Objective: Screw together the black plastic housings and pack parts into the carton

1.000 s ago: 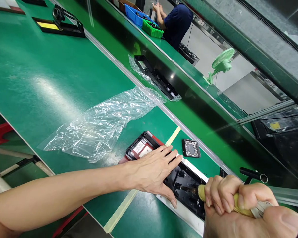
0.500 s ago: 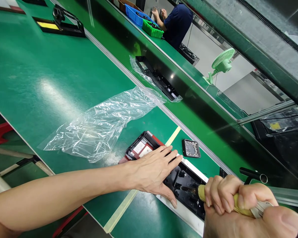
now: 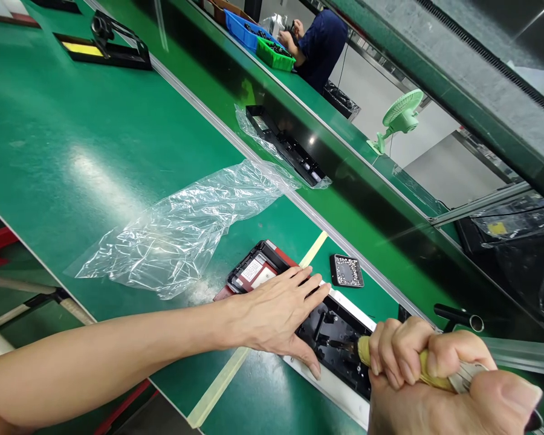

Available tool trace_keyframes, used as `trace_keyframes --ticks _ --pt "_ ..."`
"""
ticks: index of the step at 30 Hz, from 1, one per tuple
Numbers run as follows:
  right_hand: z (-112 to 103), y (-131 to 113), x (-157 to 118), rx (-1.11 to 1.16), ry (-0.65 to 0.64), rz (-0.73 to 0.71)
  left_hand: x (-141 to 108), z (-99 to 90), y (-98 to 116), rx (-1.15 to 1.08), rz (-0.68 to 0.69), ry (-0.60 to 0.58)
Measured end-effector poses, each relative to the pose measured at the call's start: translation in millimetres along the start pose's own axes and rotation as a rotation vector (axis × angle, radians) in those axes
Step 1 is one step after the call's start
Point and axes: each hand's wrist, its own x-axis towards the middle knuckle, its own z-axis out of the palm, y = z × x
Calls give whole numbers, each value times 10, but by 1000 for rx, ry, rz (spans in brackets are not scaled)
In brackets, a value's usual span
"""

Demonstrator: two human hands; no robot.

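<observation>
The left hand [image 3: 276,308] is lying wide across the black casing [image 3: 340,364]; the right hand [image 3: 439,386] is gripping a yellow tool [image 3: 364,350], its tip perhaps touching inside.

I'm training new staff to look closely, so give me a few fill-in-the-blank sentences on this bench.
The front of the tool handle in the right hand is ____.
The outstretched hand with spread fingers is the wearer's ____ one.
The small fan in the background is light ____.
Missing words: yellow; left; green.

Bright overhead glare on glossy green tabletop [image 3: 49,139]
</observation>
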Motion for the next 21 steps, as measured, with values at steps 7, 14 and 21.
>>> trace_keyframes --ticks 7,14,21 --pt "36 -11 -16 28 39 17 -3 52 -30 6 14 5" --pt "26 -20 -13 69 29 54 -14 73 -48 8 13 11" --pt "27 -15 -15 72 31 71 -13 61 -47 13 -2 -23"
